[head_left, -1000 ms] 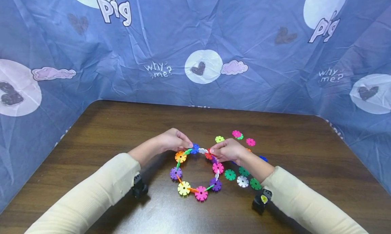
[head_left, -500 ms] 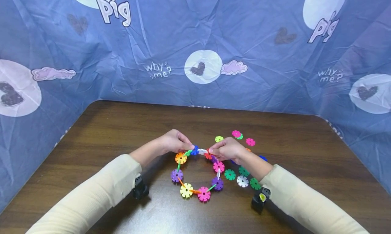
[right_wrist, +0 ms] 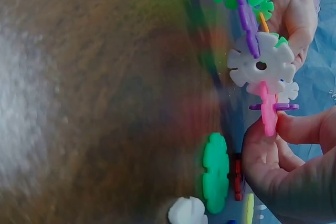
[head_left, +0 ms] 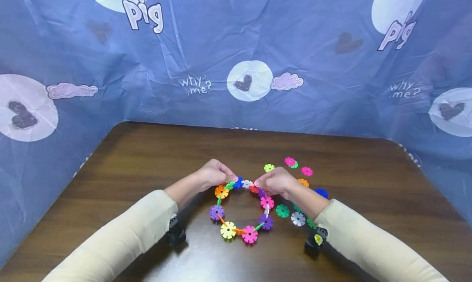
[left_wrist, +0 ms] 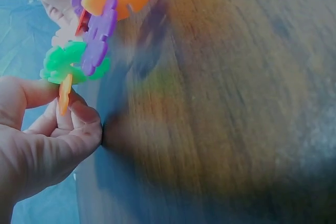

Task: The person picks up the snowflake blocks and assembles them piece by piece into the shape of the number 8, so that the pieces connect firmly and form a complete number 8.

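A ring of slotted plastic snowflake discs in many colours is tilted up between both hands in the head view. My left hand (head_left: 215, 175) pinches its far left part by the blue disc (head_left: 239, 182). My right hand (head_left: 277, 181) pinches the far right part by the red disc (head_left: 254, 189). A white disc (head_left: 247, 184) sits between these two. The yellow disc (head_left: 228, 230) and pink disc (head_left: 250, 235) form the near side. In the left wrist view, an orange disc (left_wrist: 65, 94) shows edge-on at the fingertips. A pink disc (right_wrist: 269, 109) does so in the right wrist view.
Several loose discs lie on the brown table (head_left: 177, 147) around the right forearm, among them a green disc (head_left: 282, 210), a white disc (head_left: 298, 219) and a blue disc (head_left: 321, 192). A blue printed cloth (head_left: 206, 44) hangs behind the table.
The near side of the ring has swung slightly right. My left hand has come a little nearer to me and to my right hand. Both grips stay the same; the head view has shifted slightly.
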Demonstrator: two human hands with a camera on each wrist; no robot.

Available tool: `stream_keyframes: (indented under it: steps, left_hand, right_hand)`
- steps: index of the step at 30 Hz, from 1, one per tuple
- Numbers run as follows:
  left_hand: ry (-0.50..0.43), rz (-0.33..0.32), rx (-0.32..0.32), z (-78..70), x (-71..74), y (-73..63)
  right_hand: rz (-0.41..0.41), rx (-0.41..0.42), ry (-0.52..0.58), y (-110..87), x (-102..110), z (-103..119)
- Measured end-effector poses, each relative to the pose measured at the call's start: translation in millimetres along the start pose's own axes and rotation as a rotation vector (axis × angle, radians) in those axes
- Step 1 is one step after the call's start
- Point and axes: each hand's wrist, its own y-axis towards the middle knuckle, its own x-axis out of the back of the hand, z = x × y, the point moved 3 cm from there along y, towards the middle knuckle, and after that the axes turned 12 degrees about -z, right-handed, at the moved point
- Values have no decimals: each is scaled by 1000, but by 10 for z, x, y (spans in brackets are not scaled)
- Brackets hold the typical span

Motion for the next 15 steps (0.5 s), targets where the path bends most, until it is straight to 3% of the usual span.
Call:
stream_keyframes:
  steps: [7,15]
  left_hand:
    - [12,-8,16,-52,-25,6]
    - [117,-37,-4,-40,-44,-27]
  right_hand:
    - [-18,-5,9,-21,25,7]
    - [-6,17,-1,-9,-38,-2]
